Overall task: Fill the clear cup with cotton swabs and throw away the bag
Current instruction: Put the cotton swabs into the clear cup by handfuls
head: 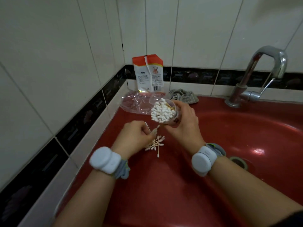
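My right hand (pixel 183 123) grips the clear cup (pixel 172 118), tilted toward me and packed with white-tipped cotton swabs (pixel 161 112). My left hand (pixel 136 136) pinches a few swabs (pixel 152 131) just left of the cup's mouth. Under that hand a small pile of loose swabs (pixel 156 144) lies on the red sink ledge. The crumpled clear plastic bag (pixel 136 103) rests on the ledge behind the cup, near the corner.
An orange and white packet (pixel 148 73) leans against the tiled wall in the corner. A grey cloth (pixel 183 95) lies beside it. The chrome tap (pixel 262 74) stands at the right over the red basin (pixel 246 136), whose drain (pixel 238 162) sits near my right wrist.
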Available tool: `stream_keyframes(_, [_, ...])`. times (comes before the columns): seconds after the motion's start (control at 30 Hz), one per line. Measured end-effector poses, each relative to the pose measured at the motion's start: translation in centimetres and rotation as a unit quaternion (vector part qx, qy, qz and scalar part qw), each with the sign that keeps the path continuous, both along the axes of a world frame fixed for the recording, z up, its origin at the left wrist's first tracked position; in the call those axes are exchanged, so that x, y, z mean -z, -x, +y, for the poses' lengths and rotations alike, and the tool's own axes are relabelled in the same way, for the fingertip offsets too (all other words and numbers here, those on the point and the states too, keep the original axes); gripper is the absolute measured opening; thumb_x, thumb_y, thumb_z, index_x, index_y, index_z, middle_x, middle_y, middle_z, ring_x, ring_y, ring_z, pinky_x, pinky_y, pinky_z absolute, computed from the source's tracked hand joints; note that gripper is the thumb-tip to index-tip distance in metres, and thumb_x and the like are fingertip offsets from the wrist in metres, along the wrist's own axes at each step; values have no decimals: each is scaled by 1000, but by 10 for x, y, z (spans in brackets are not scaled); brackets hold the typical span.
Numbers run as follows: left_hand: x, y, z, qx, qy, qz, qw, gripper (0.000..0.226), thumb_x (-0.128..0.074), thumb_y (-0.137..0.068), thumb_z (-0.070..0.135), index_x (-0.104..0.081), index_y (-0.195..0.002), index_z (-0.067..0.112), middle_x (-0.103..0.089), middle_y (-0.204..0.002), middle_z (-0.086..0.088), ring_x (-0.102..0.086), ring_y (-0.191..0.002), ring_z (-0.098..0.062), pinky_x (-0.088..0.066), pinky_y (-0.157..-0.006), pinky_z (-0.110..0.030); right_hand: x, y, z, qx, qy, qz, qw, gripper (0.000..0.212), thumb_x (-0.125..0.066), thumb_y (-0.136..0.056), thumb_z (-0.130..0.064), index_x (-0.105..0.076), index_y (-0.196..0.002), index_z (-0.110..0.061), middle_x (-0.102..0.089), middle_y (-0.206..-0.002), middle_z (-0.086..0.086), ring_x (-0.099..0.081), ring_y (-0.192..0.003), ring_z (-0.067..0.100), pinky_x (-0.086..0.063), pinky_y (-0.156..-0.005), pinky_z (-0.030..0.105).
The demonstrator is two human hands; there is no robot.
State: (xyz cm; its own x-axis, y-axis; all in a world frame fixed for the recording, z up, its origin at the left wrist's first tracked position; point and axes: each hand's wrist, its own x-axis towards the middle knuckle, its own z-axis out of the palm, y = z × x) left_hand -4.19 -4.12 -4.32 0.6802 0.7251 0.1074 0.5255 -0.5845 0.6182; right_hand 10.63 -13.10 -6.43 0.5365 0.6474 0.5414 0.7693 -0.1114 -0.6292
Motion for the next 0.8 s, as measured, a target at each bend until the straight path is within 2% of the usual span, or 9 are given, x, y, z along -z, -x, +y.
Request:
stream_keyframes(0.1, [12, -11, -15, 49, -88, 99, 990, 40, -76, -67, 42, -58, -89, 14, -58, -97, -5, -56, -95, -22, -42, -76, -31, 2, -2, -3, 4, -3, 8, 1000, 67, -77, -68, -37, -44, -126, -29, -52, -121, -10, -44, -115, 16, -35, -98, 41])
stream_keyframes(0.2, [14, -15, -16, 44, -149, 154, 976, 45, -71, -72, 36, -53, -104, 10, -48, -115, -11, -49, -110, -29, -40, -88, -36, 3, -3, -6, 6, -8, 8, 1000, 67, -77, -67, -40, -44, -125, -31, -52, -121, -10, -44, -114, 16, -36, -97, 42])
stream_keyframes(0.33, [9, -15, -3, 34, -165, 194, 966, 39, -66, -79, 29, -53, -107, 6, -46, -115, -15, -49, -110, -35, -41, -89, -39, 3, -3, -7, 10, -8, 7, 1000, 67, -78, -66, -41, -45, -123, -32, -54, -120, -10, -46, -113, 16, -37, -96, 43])
stream_keyframes(0.5, [3, -28, -3, 75, -163, 226, 957, 36, -64, -84, 29, -56, -108, 3, -49, -119, -19, -54, -109, -35, -42, -89, -35, 3, -1, -4, 14, -5, 10, 1000, 67, -79, -67, -37, -46, -125, -30, -54, -120, -9, -45, -114, 16, -36, -97, 41])
stream_keyframes(0.67, [4, -38, -2, 106, -178, 241, 948, 23, -55, -83, 8, -57, -105, 0, -60, -115, -22, -55, -114, -36, -41, -102, -37, 5, -1, -3, 18, -5, 5, 1000, 69, -80, -66, -36, -46, -126, -27, -55, -121, -5, -46, -115, 19, -37, -96, 40])
stream_keyframes(0.8, [5, -36, -2, 116, -184, 254, 943, 24, -53, -84, 7, -58, -107, 0, -60, -117, -21, -55, -114, -34, -43, -94, -34, 6, -3, -4, 24, -7, 5, 1000, 69, -80, -65, -37, -47, -125, -27, -56, -121, -6, -47, -115, 20, -38, -95, 41])
